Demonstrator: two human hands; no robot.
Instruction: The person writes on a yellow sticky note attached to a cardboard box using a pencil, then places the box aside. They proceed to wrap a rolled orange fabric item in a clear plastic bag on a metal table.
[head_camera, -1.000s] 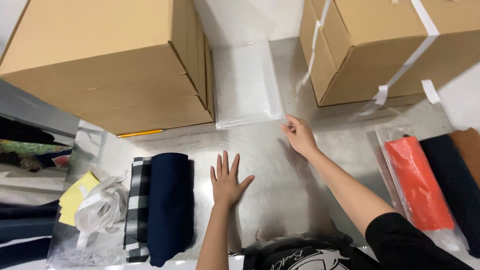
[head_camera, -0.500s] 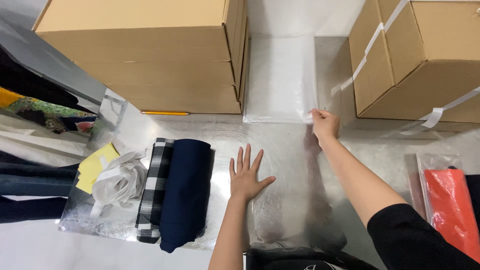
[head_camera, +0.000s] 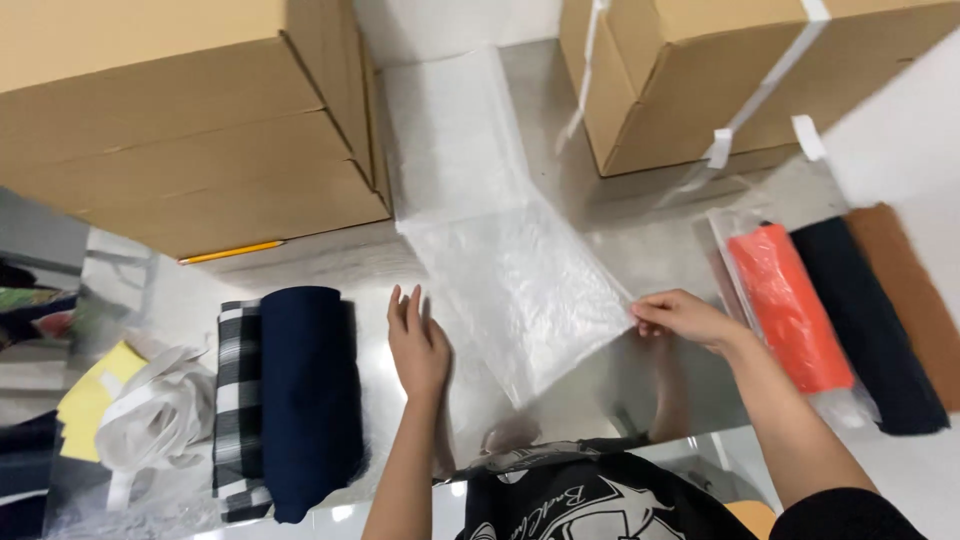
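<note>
My right hand (head_camera: 686, 316) pinches the corner of a clear plastic bag (head_camera: 520, 275) and holds it lifted over the shiny metal table (head_camera: 340, 265). The bag slants from the stack of clear bags (head_camera: 450, 130) at the back down toward me. My left hand (head_camera: 418, 345) hovers flat with fingers together just left of the bag, its fingers near the bag's lower edge. A rolled dark navy cloth (head_camera: 308, 395) lies left of that hand, against a folded black-and-white checked cloth (head_camera: 237, 400).
Large cardboard boxes stand at the back left (head_camera: 190, 120) and back right (head_camera: 740, 70). A yellow pencil (head_camera: 232, 252) lies under the left box. On the right lie an orange cloth in a bag (head_camera: 790, 305), a black cloth (head_camera: 865, 320) and a brown cloth (head_camera: 910, 290). White tape scraps (head_camera: 150, 420) sit far left.
My right hand has pulled one clear bag off the stack toward me and to the right, lifting it. My left hand stays by the navy cloth, fingers now closer together.
</note>
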